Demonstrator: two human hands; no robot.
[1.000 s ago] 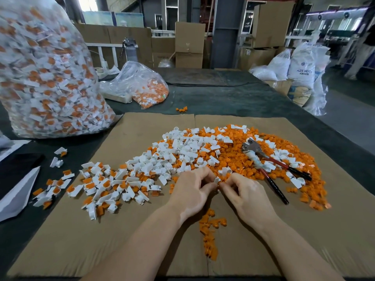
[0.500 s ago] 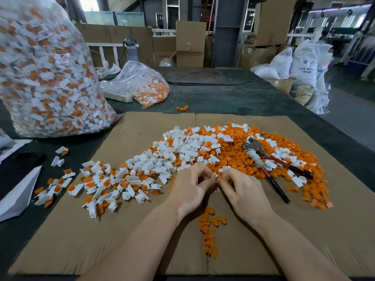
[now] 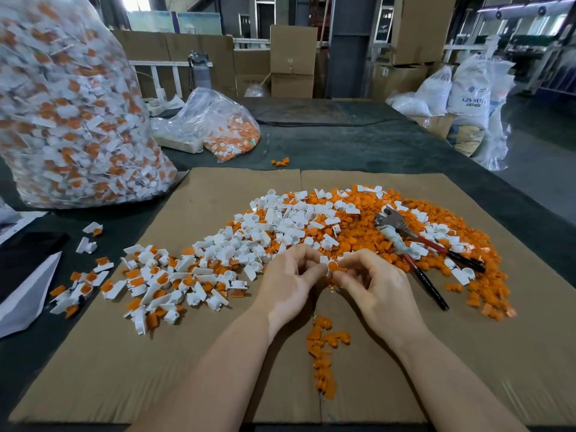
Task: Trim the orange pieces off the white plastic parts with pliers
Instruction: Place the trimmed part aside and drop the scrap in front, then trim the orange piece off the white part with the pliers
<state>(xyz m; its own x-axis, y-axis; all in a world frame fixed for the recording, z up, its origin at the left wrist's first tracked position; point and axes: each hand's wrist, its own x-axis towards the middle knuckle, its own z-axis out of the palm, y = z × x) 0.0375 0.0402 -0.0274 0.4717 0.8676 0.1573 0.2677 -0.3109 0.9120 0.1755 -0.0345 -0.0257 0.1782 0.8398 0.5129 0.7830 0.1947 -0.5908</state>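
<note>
My left hand [image 3: 291,282] and my right hand [image 3: 378,288] meet over the cardboard sheet [image 3: 202,369], fingertips pinching one small white plastic part with an orange piece [image 3: 328,265] between them. A wide heap of white parts [image 3: 280,226] and loose orange pieces [image 3: 358,232] lies just beyond my hands. White parts with orange inserts [image 3: 156,282] are spread to the left. The red-and-black-handled pliers [image 3: 414,247] lie on the heap to the right of my right hand, untouched. A short trail of orange pieces [image 3: 324,350] sits between my forearms.
A big clear bag of white-and-orange parts [image 3: 68,113] stands at the far left on the dark table [image 3: 358,145]. A smaller clear bag [image 3: 218,126] lies behind the cardboard. White paper [image 3: 28,294] lies at the left edge. Boxes and sacks stand beyond the table.
Both hands stay together at the heap's near edge, fingers working the small part; they have shifted slightly. The pliers have not moved.
</note>
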